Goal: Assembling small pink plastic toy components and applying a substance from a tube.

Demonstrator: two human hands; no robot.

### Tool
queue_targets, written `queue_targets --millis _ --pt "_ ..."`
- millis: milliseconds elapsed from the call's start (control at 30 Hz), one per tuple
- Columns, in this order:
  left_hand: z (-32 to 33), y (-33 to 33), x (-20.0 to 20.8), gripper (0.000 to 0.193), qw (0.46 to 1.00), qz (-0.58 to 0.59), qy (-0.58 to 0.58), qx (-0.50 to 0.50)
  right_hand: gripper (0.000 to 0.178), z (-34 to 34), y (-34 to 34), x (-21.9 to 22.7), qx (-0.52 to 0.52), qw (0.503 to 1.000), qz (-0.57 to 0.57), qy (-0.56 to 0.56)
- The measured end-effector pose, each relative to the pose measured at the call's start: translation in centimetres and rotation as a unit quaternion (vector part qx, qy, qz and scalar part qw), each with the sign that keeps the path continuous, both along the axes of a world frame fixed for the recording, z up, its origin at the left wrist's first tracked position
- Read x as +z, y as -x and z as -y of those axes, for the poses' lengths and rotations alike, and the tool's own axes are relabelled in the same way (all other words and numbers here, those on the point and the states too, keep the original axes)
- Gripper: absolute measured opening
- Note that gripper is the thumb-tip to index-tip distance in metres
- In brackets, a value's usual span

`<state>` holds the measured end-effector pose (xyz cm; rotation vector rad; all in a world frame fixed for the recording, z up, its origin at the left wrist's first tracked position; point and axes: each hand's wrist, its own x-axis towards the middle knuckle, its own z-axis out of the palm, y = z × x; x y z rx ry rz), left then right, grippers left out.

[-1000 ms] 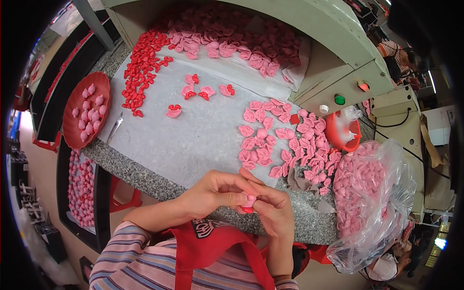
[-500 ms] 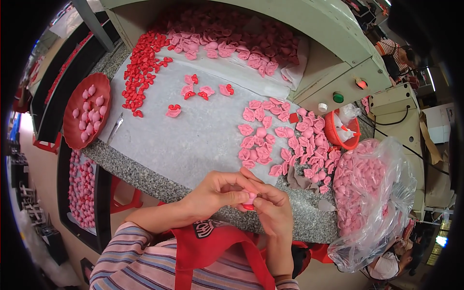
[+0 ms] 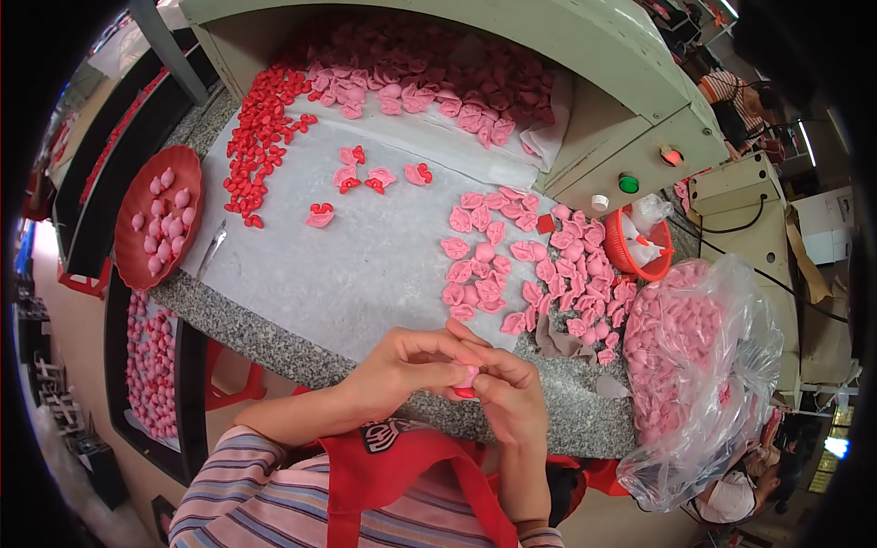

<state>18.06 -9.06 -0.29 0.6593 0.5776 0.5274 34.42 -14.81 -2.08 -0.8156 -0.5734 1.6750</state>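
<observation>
Just over the table's near edge, my left hand point(image 3: 402, 370) and my right hand point(image 3: 513, 395) meet, fingertips pinching a small pink and red soft piece point(image 3: 465, 391) between them. My fingers cover much of it; red shows at its lower end. Beyond them, pink folded pieces point(image 3: 459, 272) lie on white paper point(image 3: 347, 274), some with round bulbs. Farther left, a few pink pieces with red lip-like parts point(image 3: 320, 216) sit apart. A pile of loose red parts point(image 3: 247, 164) lies at the paper's far left.
A red scalloped dish point(image 3: 123, 205) holding pink bulbs stands left, with metal tweezers point(image 3: 212, 249) nearby. At right are an orange-red basket point(image 3: 614, 245) and a clear bag point(image 3: 703, 365) of pink pieces. A pale green housing point(image 3: 603, 55) arches over the back. A black tray point(image 3: 192, 393) sits lower left.
The whole view has shifted slightly, so the table's things appear a little farther left. My hands keep pinching the small piece, with the fingers barely changed.
</observation>
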Motion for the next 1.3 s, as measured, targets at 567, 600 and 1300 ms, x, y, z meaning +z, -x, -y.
queue_targets --millis 567,600,1300 --pt "-1.0 -0.9 0.0 0.022 1.0 -0.015 0.003 0.02 0.027 -1.3 -0.5 0.1 -0.014 1.0 0.021 0.008" --pt "-1.0 -0.9 -0.1 0.022 0.999 -0.022 0.003 0.025 0.027 -1.4 -0.5 0.2 -0.012 1.0 0.023 0.008" --pt "15.4 -35.2 13.3 0.04 0.991 -0.1 -0.028 -0.09 0.031 17.8 -32.4 13.7 -0.092 0.995 -0.022 0.019"
